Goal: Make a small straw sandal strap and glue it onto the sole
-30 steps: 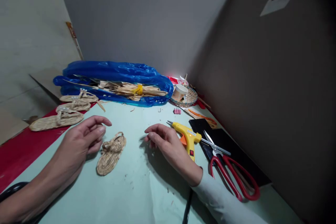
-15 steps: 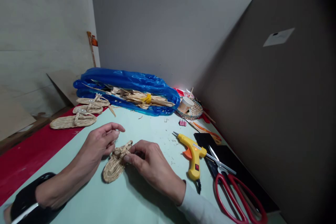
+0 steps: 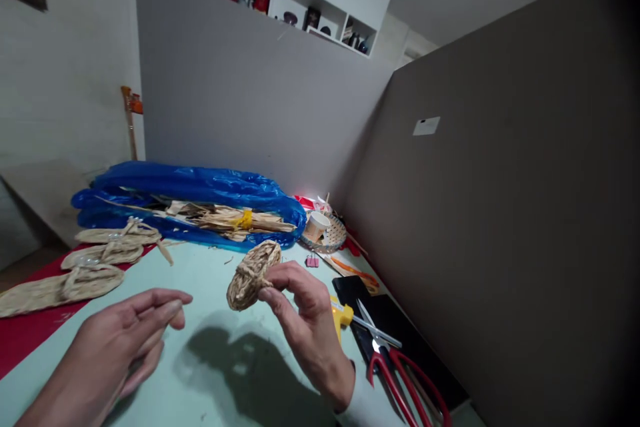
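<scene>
A small woven straw sandal (image 3: 250, 277) is up above the pale green table (image 3: 200, 373), its shadow falling below it. My right hand (image 3: 307, 320) pinches its right edge between thumb and fingers. To the left, my left hand (image 3: 120, 340) is over the table, touching no object, with its fingers loosely bent and apart. Behind my left hand lie several larger straw sandals (image 3: 95, 280). A yellow glue gun (image 3: 341, 315) is partly hidden by my right hand.
A blue plastic bag (image 3: 185, 180) with a straw bundle (image 3: 240, 220) spans the back. Behind my right hand are a woven basket (image 3: 337, 235), paper cup (image 3: 317, 225) and pink clip (image 3: 312, 261). Red-handled scissors (image 3: 400, 373) lie over a black object (image 3: 425, 340) at right.
My right hand has lifted the small sandal off the table and tilted it up. My left hand has moved away to the left. The view has shifted upward and right.
</scene>
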`<state>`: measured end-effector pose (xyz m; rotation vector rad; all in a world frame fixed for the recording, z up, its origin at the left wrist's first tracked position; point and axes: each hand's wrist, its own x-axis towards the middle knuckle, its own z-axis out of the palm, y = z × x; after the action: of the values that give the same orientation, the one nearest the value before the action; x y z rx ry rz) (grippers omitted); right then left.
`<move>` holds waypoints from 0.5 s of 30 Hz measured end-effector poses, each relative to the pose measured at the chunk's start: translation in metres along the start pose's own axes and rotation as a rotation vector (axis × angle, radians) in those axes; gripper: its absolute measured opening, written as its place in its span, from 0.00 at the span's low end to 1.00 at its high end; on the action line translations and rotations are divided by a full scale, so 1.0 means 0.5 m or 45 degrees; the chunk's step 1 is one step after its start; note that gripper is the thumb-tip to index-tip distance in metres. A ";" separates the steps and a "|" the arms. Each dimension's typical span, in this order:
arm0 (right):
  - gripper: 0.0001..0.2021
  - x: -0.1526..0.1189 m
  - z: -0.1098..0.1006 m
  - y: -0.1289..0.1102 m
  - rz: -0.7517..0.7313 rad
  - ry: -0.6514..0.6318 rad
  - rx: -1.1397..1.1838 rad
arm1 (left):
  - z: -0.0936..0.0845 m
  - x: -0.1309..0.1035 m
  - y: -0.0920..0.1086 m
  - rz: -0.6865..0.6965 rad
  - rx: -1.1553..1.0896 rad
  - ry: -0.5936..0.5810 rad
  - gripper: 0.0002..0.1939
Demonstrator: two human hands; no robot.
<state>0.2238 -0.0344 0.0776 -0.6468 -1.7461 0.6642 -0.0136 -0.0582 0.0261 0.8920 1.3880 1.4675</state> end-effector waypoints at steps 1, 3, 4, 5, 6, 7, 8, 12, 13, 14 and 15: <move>0.07 -0.003 -0.001 -0.003 -0.041 0.014 0.003 | 0.003 0.001 -0.006 -0.019 0.002 -0.047 0.29; 0.05 -0.009 -0.001 -0.010 -0.097 0.025 0.015 | 0.007 -0.002 -0.014 -0.052 0.016 -0.141 0.33; 0.05 -0.012 -0.001 -0.013 -0.109 0.027 0.026 | 0.009 -0.005 -0.015 -0.067 0.027 -0.182 0.33; 0.04 -0.015 -0.001 -0.017 -0.111 0.027 0.041 | 0.012 -0.011 -0.016 -0.078 0.036 -0.218 0.33; 0.04 -0.017 0.000 -0.020 -0.099 0.026 0.060 | 0.015 -0.017 -0.016 -0.084 0.043 -0.248 0.32; 0.05 -0.020 0.000 -0.023 -0.076 0.028 0.083 | 0.018 -0.025 -0.016 -0.089 0.045 -0.273 0.31; 0.06 -0.022 0.001 -0.026 -0.042 0.031 0.111 | 0.022 -0.033 -0.017 -0.094 0.044 -0.294 0.31; 0.10 -0.029 0.004 -0.036 0.122 0.024 0.240 | 0.032 -0.056 -0.017 -0.137 0.049 -0.362 0.35; 0.10 -0.031 0.005 -0.038 0.151 0.022 0.271 | 0.032 -0.059 -0.016 -0.140 0.055 -0.379 0.35; 0.11 -0.032 0.006 -0.040 0.174 0.021 0.300 | 0.031 -0.061 -0.015 -0.139 0.061 -0.394 0.35; 0.11 -0.032 0.007 -0.041 0.189 0.022 0.327 | 0.030 -0.063 -0.014 -0.135 0.067 -0.407 0.34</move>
<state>0.2225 -0.0605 0.0810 -0.6047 -1.5734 0.9651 0.0118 -0.0826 0.0233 1.0205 1.2195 1.1558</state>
